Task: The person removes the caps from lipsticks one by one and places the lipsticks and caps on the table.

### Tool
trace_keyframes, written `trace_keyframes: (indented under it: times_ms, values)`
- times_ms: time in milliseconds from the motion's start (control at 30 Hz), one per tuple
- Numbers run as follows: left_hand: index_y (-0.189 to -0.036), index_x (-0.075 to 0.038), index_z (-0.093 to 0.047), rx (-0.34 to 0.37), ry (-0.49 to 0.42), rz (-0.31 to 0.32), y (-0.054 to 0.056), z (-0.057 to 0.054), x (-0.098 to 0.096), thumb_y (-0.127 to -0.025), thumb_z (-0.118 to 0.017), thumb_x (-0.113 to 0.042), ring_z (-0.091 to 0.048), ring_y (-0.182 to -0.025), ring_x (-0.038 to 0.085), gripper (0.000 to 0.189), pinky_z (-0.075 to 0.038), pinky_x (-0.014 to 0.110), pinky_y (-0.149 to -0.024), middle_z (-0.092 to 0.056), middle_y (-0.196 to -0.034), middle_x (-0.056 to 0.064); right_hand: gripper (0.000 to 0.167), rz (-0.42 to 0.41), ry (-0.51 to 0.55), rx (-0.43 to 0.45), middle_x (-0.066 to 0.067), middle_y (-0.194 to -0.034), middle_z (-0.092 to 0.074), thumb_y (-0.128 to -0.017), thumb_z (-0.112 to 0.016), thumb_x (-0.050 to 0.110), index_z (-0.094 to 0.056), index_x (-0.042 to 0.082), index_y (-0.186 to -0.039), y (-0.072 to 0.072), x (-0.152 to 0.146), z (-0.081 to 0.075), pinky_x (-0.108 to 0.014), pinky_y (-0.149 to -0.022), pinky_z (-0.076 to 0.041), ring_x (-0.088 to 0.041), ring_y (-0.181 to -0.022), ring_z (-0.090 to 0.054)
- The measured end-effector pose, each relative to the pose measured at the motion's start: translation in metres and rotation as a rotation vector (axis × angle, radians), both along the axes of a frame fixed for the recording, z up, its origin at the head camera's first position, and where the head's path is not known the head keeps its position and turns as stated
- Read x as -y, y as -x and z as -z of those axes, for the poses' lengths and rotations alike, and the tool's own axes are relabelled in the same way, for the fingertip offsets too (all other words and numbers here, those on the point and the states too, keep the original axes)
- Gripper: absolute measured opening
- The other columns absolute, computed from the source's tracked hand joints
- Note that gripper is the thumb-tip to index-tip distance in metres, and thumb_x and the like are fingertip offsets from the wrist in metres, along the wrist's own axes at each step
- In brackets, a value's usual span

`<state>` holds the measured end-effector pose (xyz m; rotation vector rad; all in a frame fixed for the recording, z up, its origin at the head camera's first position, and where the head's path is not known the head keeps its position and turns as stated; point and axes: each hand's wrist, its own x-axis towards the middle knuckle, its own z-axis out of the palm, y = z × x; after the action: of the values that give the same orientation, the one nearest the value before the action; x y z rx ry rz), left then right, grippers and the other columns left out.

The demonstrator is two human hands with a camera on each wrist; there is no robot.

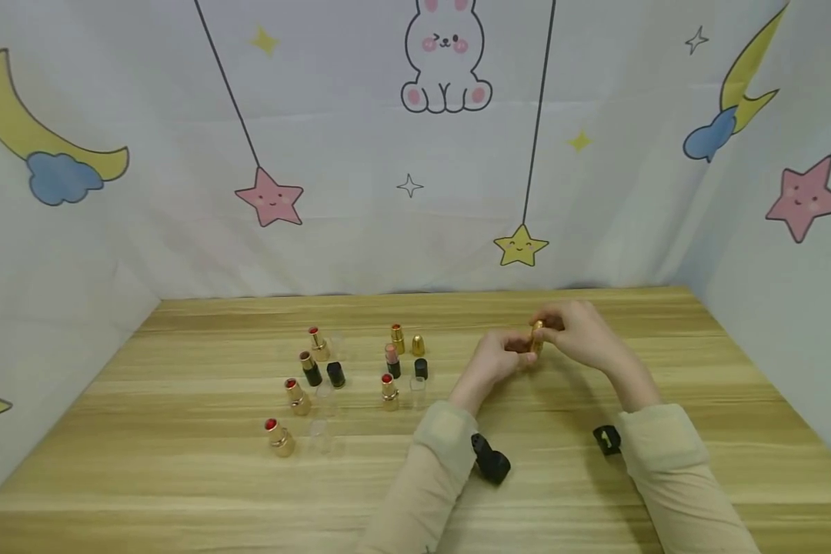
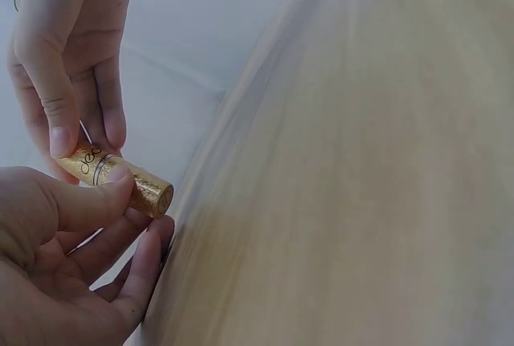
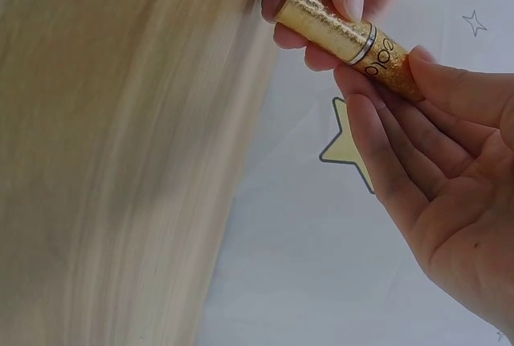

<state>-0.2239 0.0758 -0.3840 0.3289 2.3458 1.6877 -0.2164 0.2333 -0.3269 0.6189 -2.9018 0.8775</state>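
A gold lipstick tube [image 1: 537, 337] with its cap on is held between both hands above the right side of the table. My left hand [image 1: 496, 355] pinches its base half between thumb and fingers. At the other end, my right hand [image 1: 585, 332] grips the rounded cap half. In the left wrist view the gold lipstick tube [image 2: 144, 188] is tilted, its flat base end facing the table. Dark lettering and a thin ring around the middle show on the tube [image 3: 345, 37] in the right wrist view. The two halves meet at the ring.
Uncapped lipsticks stand in two groups left of the hands, among them a red one [image 1: 389, 392] and a pink one [image 1: 392, 360]. Beside them stand a gold cap [image 1: 418, 345], black caps [image 1: 335, 375] and clear caps [image 1: 320, 436]. A white printed curtain [image 1: 360, 254] borders the wooden table [image 1: 180, 485].
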Motion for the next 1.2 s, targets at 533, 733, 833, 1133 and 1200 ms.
trace_keyframes:
  times_ms: [533, 733, 833, 1133, 1200]
  values:
    - [-0.111, -0.008, -0.072, 0.010, 0.012, 0.009, -0.016, -0.007, 0.007, -0.087, -0.070, -0.012, -0.057, -0.087, 0.009, 0.025, -0.045, 0.020, -0.072, -0.071, -0.104, 0.006, 0.014, -0.051, 0.007, -0.011, -0.010, -0.092, -0.073, -0.089, -0.065, 0.005, -0.070, -0.001, -0.102, -0.014, 0.002, -0.008, -0.032, -0.071, -0.051, -0.016, -0.081, -0.065]
    - [-0.109, -0.008, -0.072, 0.022, -0.012, 0.025, -0.027, -0.018, 0.015, -0.089, -0.068, -0.011, -0.061, -0.090, 0.016, 0.021, -0.046, 0.021, -0.064, -0.069, -0.104, 0.007, 0.014, -0.065, 0.024, -0.017, -0.008, -0.089, -0.074, -0.089, -0.064, 0.005, -0.070, 0.001, -0.101, -0.021, 0.005, -0.018, -0.028, -0.071, -0.051, -0.015, -0.081, -0.066]
    - [-0.108, -0.009, -0.072, 0.009, -0.003, 0.030, -0.031, -0.023, 0.019, -0.089, -0.067, -0.011, -0.062, -0.092, 0.017, 0.020, -0.048, 0.022, -0.067, -0.070, -0.105, 0.006, 0.014, -0.072, 0.041, -0.012, -0.008, -0.091, -0.074, -0.090, -0.065, 0.006, -0.070, 0.002, -0.102, -0.023, 0.006, -0.022, -0.027, -0.072, -0.052, -0.016, -0.083, -0.068]
    - [-0.108, -0.009, -0.071, -0.014, -0.004, 0.063, -0.041, -0.033, 0.037, -0.092, -0.063, -0.011, -0.058, -0.090, 0.010, 0.018, -0.048, 0.025, -0.077, -0.068, -0.100, 0.004, 0.017, -0.100, 0.104, 0.009, -0.007, -0.092, -0.074, -0.090, -0.066, 0.010, -0.070, 0.003, -0.105, -0.029, 0.015, -0.026, -0.024, -0.073, -0.052, -0.015, -0.085, -0.069]
    - [-0.111, -0.010, -0.070, -0.004, -0.011, 0.068, -0.043, -0.033, 0.042, -0.092, -0.062, -0.012, -0.058, -0.090, 0.009, 0.020, -0.048, 0.025, -0.078, -0.068, -0.101, 0.003, 0.018, -0.106, 0.115, 0.013, -0.007, -0.092, -0.074, -0.090, -0.066, 0.011, -0.070, 0.003, -0.105, -0.029, 0.017, -0.025, -0.023, -0.072, -0.052, -0.014, -0.084, -0.069]
